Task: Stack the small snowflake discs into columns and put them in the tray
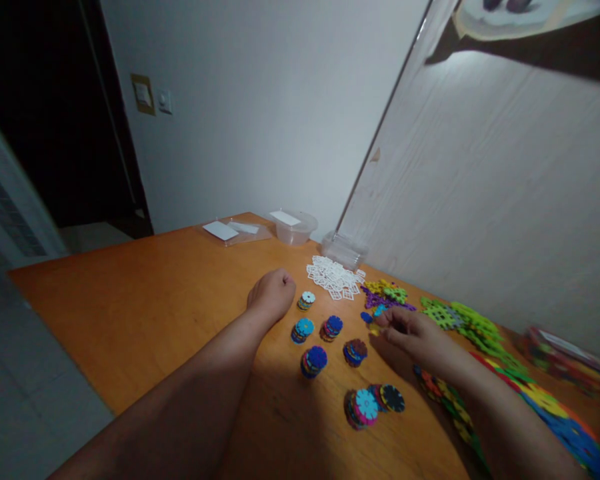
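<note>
My left hand (273,293) rests on the table as a closed fist, beside a short stack of notched discs topped in white (307,298). Whatever it may hold is hidden. My right hand (405,327) has its fingers pinched together, low over a few loose notched discs. A yellow disc (375,330) shows at its fingertips, with a dark blue disc (366,317) and a light blue disc (379,310) close by; whether one is gripped is unclear. Between my hands stand stacks topped in light blue (303,327), dark blue (333,325), purple-blue (317,358) and brown (356,349).
Nearer me are a light-blue-topped stack (365,405) and a leaning stack with a black disc (393,398). White lattice pieces (335,277), green pieces (475,323) and coloured pieces (555,407) lie along the wall side. Behind are a clear tub (297,230) and plastic bag (257,237).
</note>
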### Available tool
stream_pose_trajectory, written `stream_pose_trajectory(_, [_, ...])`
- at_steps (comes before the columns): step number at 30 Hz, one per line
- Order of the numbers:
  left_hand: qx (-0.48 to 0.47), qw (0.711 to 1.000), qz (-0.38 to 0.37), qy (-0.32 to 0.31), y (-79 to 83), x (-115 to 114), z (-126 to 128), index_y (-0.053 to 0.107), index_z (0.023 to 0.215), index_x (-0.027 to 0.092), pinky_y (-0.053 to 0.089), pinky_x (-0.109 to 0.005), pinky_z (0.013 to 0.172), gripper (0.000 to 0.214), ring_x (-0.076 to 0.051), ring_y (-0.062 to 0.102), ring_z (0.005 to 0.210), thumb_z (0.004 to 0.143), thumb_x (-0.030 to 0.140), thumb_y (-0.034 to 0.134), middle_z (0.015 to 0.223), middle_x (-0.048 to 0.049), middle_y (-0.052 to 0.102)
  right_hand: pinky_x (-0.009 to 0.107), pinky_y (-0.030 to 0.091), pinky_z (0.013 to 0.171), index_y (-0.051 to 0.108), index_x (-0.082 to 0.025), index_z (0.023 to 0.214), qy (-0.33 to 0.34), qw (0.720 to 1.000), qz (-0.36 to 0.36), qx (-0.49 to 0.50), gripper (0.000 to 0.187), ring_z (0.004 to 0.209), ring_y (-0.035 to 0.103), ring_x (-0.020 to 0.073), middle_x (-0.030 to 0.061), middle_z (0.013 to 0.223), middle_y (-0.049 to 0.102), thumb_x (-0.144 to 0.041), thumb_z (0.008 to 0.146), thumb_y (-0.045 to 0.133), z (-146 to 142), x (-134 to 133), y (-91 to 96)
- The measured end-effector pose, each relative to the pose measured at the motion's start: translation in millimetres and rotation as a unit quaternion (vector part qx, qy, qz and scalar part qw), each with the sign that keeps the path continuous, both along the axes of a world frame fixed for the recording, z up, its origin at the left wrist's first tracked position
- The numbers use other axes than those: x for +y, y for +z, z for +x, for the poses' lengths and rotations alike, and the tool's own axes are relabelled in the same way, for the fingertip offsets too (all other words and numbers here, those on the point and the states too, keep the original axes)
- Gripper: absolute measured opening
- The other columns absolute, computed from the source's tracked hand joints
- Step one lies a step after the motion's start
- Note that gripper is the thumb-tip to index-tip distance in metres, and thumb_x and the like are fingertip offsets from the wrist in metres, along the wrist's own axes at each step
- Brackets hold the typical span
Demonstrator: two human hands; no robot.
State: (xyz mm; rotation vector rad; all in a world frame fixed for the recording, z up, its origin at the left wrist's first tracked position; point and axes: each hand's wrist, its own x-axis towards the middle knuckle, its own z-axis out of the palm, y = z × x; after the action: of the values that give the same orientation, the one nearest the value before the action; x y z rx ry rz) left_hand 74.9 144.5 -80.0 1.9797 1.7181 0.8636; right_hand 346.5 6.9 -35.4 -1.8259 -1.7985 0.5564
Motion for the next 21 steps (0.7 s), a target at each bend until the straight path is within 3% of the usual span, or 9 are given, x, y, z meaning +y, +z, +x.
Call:
stream_pose_trajectory(5, [0.003, 1.0, 0.002, -0.002, -0.4, -0.2, -0.1, 0.062, 0.078, 0.024, 0.026, -0.029, 0.055, 0.021, -0.017, 0.056, 0.07, 0.087, 0.037, 0.047, 0.087, -0.0022, 0.07, 0.026, 0.034, 0.054, 0.06, -0.02, 0.075, -0.082, 0.994, -0.013, -0.067, 0.021, 0.062, 0.051, 0.0157, 0.0005, 0.066, 0.06, -0.041, 0.077, 0.059, 23.6, 13.4, -22.0])
stream_pose_trajectory(11, [0.003, 1.0, 0.005, -0.002, -1.1, 0.2, 0.0, 0.062, 0.078, 0.025, 0.026, -0.028, 0.055, 0.021, -0.017, 0.057, 0.071, 0.087, 0.036, 0.047, 0.086, -0.002, 0.07, 0.026, 0.031, 0.05, 0.058, -0.019, 0.074, -0.103, 0.989, -0.03, -0.098, 0.022, 0.059, 0.049, 0.0153, -0.0002, 0.063, 0.057, -0.041, 0.075, 0.064, 16.3, 19.7, -34.1])
stream_pose_trajectory(15, [0.003, 1.0, 0.002, 0.0, -1.4, 0.2, 0.0, 0.063, 0.079, 0.025, 0.028, -0.028, 0.056, 0.021, -0.017, 0.057, 0.071, 0.088, 0.036, 0.047, 0.088, -0.0021, 0.07, 0.025, 0.031, 0.05, 0.052, -0.02, 0.07, -0.111, 0.99, -0.062, -0.062, 0.017, 0.056, 0.047, 0.0133, -0.0025, 0.059, 0.053, -0.034, 0.074, 0.061, 13.5, 21.4, -33.2])
stream_pose_trajectory(21, [0.007, 1.0, -0.002, -0.005, -2.2, 0.8, -0.8, 0.064, 0.081, 0.025, 0.031, -0.028, 0.058, 0.022, -0.018, 0.058, 0.073, 0.089, 0.037, 0.047, 0.089, -0.0027, 0.071, 0.024, 0.032, 0.048, 0.048, -0.022, 0.07, -0.112, 0.993, -0.012, 0.028, 0.023, 0.054, 0.045, 0.0125, -0.0034, 0.059, 0.052, -0.035, 0.069, 0.066, 8.9, 18.0, -28.7])
